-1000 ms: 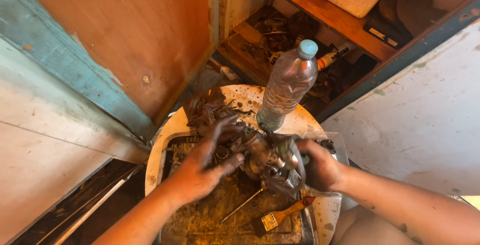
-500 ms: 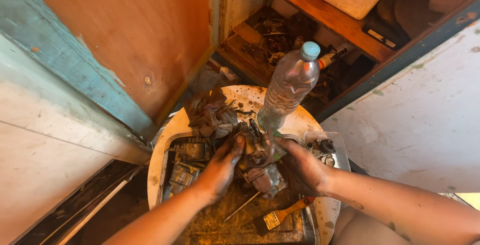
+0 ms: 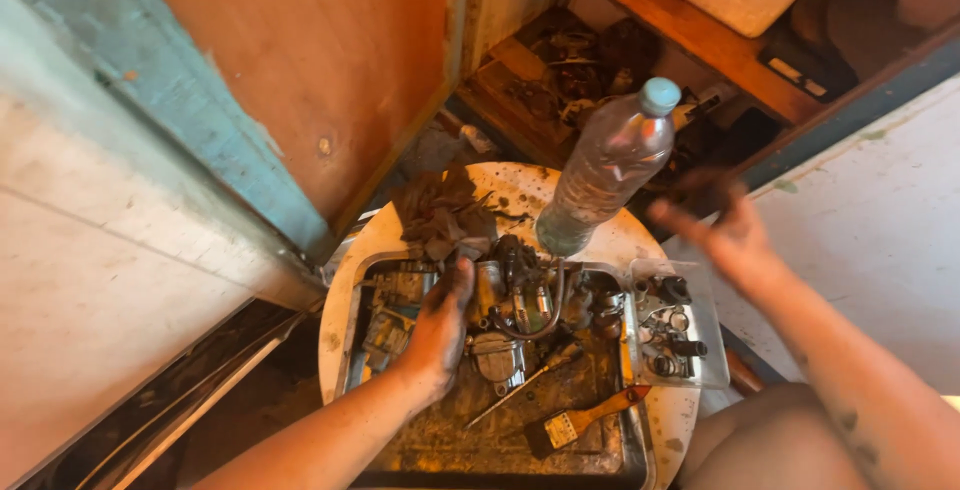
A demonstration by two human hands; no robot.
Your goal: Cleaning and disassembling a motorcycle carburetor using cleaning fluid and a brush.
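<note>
Left hand: fingers closed on greasy carburettor, steadying it over tray that catches grime. Right hand: lifted, fingers spread, holding nothing, beside bottle. Brush below; small parts box right of the left hand.

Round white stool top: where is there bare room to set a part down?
On the stool top, bare patches lie behind the metal tray, between rag and plastic bottle, and along the right front edge. The tray is crowded.

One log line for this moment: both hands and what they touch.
left hand: gripping greasy metal part in tray | right hand: raised, empty, near bottle
</note>
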